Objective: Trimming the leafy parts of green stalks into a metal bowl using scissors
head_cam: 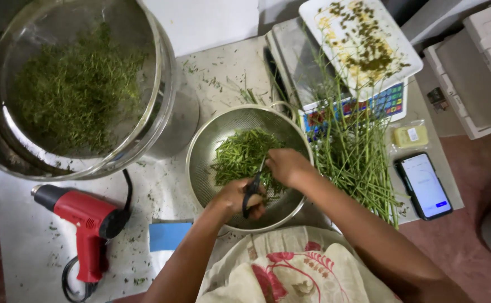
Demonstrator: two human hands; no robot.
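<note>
My left hand [240, 197] grips black-handled scissors [252, 189] over a metal colander [209, 140] that holds cut green stalk pieces [240, 154]. Just to the right, my right hand [287, 165] is closed on a few green stalks at the scissor blades, above the colander's middle. A pile of long uncut green stalks [357, 157] lies on the table right of the colander.
A large glass bowl of chopped greens [74, 84] sits top left. A red heat gun [85, 221] and a blue card [167, 235] lie lower left. A scale [388, 101] with a white tray [363, 39], a phone [425, 185] and a small yellow packet [411, 134] lie right.
</note>
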